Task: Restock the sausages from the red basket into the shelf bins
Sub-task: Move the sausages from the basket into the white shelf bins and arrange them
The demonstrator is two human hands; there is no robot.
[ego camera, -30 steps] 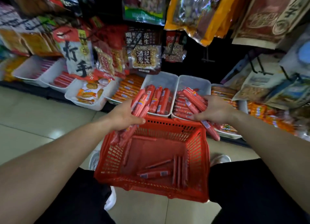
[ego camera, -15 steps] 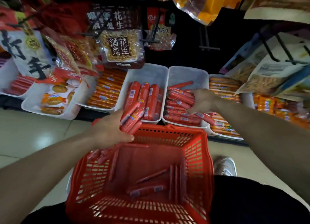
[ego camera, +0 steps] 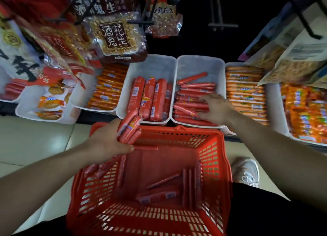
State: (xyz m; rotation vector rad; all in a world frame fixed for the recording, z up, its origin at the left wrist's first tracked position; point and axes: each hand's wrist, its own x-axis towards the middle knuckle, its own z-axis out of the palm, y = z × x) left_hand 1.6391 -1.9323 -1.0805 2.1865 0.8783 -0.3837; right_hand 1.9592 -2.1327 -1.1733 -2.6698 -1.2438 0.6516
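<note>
Head view, starting at the far left: a white bin of snack packets sits on the low shelf, and next to it is a bin of orange sausages under a hanging peanut bag. The left hand is at the far-left corner of the red basket. Its fingers and thumb are curled round a bundle of thick red sausages, whose upper ends reach over the front edge of the first middle bin. That bin holds more thick red sausages, lying lengthwise side by side. On the basket's floor lie a few loose thin sausages, with more along its left wall. To the right, the second middle bin holds a stack of thin red sausages, lying crosswise. The right hand rests palm down on that stack with its fingers spread. It is blurred, so I cannot tell whether it pinches any sausage. Further right is a stack of orange-wrapped sausages. Below that, a pale shoe stands on the tiled floor just beside the basket.
</note>
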